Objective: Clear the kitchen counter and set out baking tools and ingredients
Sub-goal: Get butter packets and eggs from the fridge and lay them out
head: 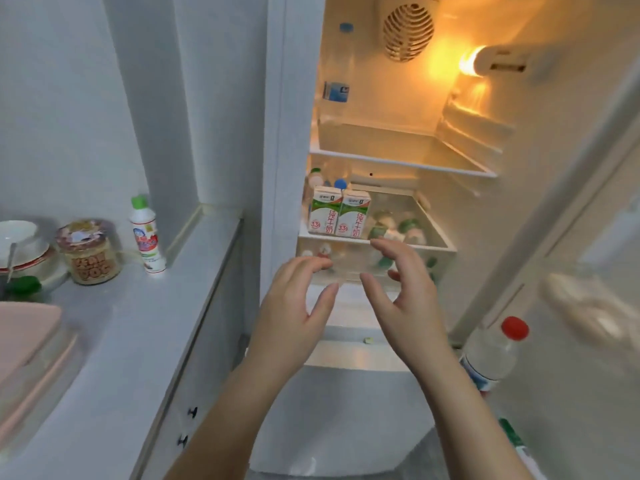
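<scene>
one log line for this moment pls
stage: reaching into open white fridge | left hand: open, empty | right hand: open, empty | likely target: two green-and-white milk cartons on clear shelf, untouched

Two milk cartons [325,216] stand on a shelf [394,206] inside the fridge [398,98]. Left of the fridge, a jar [90,252] and a bottle [147,233] stand on the counter [138,323].

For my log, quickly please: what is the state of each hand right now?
Left hand: open, loosely curved, holding nothing.
Right hand: open, loosely curved, holding nothing.
</scene>
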Demonstrator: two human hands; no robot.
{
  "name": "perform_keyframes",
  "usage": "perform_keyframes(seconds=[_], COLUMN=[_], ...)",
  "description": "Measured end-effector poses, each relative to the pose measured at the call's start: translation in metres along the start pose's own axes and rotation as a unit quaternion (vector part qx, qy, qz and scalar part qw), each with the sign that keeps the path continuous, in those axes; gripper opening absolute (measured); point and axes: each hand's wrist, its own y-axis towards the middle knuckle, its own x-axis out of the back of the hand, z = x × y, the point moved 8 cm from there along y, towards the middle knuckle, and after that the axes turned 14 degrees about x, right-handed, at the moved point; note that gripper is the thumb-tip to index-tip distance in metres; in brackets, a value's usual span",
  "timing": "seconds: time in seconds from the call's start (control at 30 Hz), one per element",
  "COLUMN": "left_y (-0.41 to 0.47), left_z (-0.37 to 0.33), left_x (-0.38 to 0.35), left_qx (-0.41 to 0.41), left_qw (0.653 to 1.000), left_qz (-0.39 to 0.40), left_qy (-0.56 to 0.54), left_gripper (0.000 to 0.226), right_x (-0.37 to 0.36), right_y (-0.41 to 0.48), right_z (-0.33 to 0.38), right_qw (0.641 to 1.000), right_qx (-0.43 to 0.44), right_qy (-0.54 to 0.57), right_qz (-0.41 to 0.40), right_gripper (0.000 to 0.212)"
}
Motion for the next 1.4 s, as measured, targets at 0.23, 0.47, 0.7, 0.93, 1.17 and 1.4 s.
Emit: perform_keyframes(seconds=[0.23,0.47,0.7,0.93,1.17,1.4], left_y=[0.065,0.104,0.087,0.046,0.029,0.028], left_z=[-0.049,-0.116,-0.175,-0.225,-0.239,-0.246], left_x=[-0.090,-0.170,-0.223,-0.256,-0.278,-0.285], left_qx=[-0.098,-0.221,-0.318,-0.407,-0.437,-0.452], left_qw=[0.988,0.942,0.873,0.807,0.782,0.777], left_qz=[0.100,0.215,0.325,0.413,0.443,0.438], left_qy=[-0.066,-0.135,-0.175,-0.112,-0.041,0.002], left_gripper=[0.028,0.032,0.031,0.018,0.018,0.012], right_x=[0.077,0.146,0.195,0.244,0.244,0.243], right_y=[0.020,0.025,-0.003,-0.038,-0.044,-0.042], right_z=[-0.043,-0.061,-0.055,-0.042,-0.048,-0.061], right_qw=[0.989,0.942,0.878,0.788,0.776,0.766], right_qx=[-0.026,-0.073,-0.174,-0.327,-0.390,-0.400], right_qy=[-0.123,-0.298,-0.418,-0.516,-0.496,-0.502], right_qz=[-0.083,-0.133,-0.152,-0.082,-0.006,0.034], right_gripper=[0.041,0.038,0.035,0.020,0.024,0.013])
